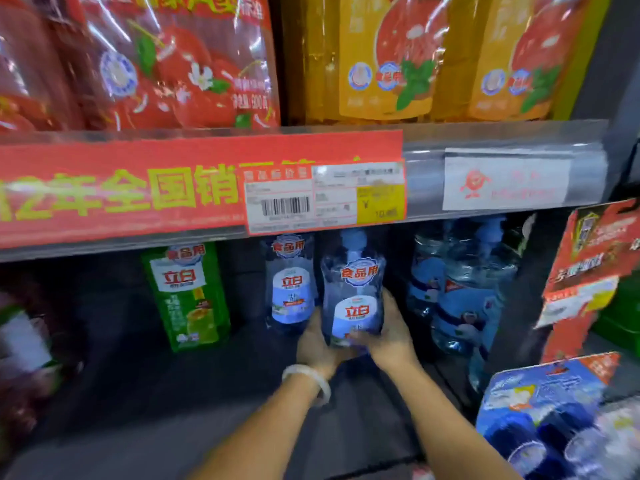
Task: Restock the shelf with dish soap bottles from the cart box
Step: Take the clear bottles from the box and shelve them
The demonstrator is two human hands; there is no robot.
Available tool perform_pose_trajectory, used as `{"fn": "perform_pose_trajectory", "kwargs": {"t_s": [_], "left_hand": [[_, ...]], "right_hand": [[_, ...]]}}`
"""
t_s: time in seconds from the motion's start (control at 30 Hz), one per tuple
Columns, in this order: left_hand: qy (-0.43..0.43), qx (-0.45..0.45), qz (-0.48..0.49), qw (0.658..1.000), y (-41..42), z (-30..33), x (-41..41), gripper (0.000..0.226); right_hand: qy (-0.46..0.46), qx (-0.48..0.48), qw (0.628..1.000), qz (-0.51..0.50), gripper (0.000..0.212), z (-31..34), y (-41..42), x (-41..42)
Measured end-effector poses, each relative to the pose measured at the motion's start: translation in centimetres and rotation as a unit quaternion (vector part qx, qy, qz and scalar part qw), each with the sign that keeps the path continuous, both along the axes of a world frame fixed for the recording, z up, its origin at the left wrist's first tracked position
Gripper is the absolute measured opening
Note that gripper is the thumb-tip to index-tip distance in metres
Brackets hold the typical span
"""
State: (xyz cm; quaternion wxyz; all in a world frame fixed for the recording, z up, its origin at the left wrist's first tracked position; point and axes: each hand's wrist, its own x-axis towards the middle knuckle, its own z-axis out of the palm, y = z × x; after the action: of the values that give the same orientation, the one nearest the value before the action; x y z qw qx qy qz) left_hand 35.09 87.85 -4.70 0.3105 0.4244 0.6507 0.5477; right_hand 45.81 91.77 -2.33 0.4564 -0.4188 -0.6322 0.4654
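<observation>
A clear blue dish soap bottle (pixel 353 296) with a white oval label stands upright on the dark lower shelf (pixel 194 386). My left hand (pixel 317 344), with a pale bangle on its wrist, grips the bottle's lower left side. My right hand (pixel 388 330) wraps around its lower right side. A second identical blue bottle (pixel 290 285) stands just behind and to the left, touching or nearly touching the held one.
A green dish soap bottle (pixel 188 296) stands further left on the same shelf. Larger blue bottles (pixel 464 289) crowd the right side. A blue multi-pack (pixel 554 420) sits at lower right. The red price strip (pixel 194 188) of the upper shelf hangs just above the bottle tops.
</observation>
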Motion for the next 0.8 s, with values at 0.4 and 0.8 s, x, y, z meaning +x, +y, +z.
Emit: {"fn": "perform_pose_trajectory", "kwargs": {"t_s": [0.4, 0.8], "left_hand": [[-0.022, -0.022, -0.021, 0.999, 1.5, 0.4, 0.3, 0.072], [0.298, -0.148, -0.026, 0.943, -10.5, 1.4, -2.1, 0.058]], "right_hand": [[-0.081, -0.012, 0.996, -0.039, 0.077, 0.3, 1.5, 0.2], [-0.362, 0.077, 0.929, -0.018, 0.059, -0.1, -8.4, -0.7]]}}
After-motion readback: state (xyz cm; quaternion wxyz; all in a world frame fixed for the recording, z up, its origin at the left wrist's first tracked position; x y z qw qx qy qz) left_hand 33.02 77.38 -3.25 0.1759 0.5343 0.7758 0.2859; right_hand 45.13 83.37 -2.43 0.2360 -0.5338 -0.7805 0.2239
